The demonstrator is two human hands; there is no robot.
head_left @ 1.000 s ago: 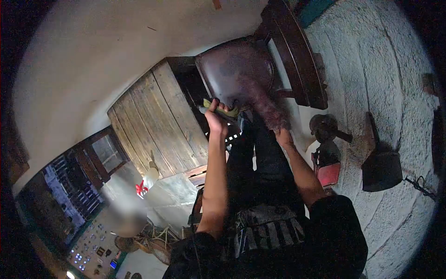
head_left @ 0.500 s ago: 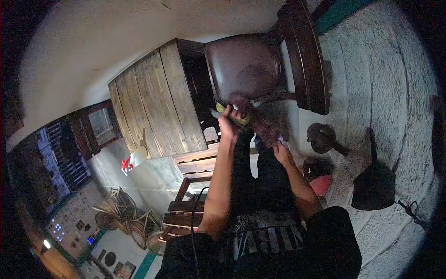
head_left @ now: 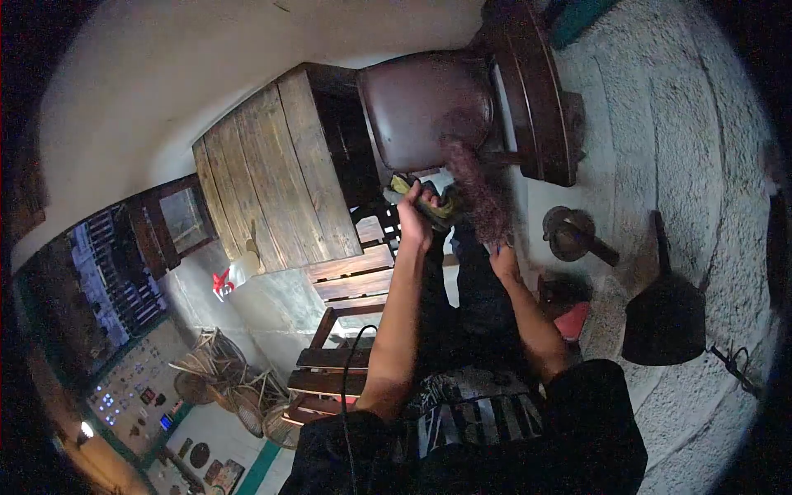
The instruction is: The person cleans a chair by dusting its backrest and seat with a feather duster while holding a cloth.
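My left hand (head_left: 417, 216) is closed around a crumpled cloth (head_left: 446, 208) with yellow and dark parts. In my right hand (head_left: 504, 262) is the lower end of a fluffy, reddish-brown duster (head_left: 482, 191); the fingers are wrapped round its handle, which is mostly hidden. The duster's far end reaches over the edge of a chair's dark brown seat (head_left: 421, 103), where it overlaps the seat in view; whether it presses on it I cannot tell. The cloth is just short of the same seat edge.
A wooden plank table (head_left: 276, 173) stands left of the chair, with a spray bottle with a red nozzle (head_left: 224, 285) by its edge. A slatted wooden chair (head_left: 330, 371) is lower left. On the rough wall hang a dark pan-like tool (head_left: 667, 326) and a round wooden piece (head_left: 569, 233).
The duster's fluffy end has swung away from my left hand, up and right onto the seat. My left hand and the cloth have shifted slightly to the right.
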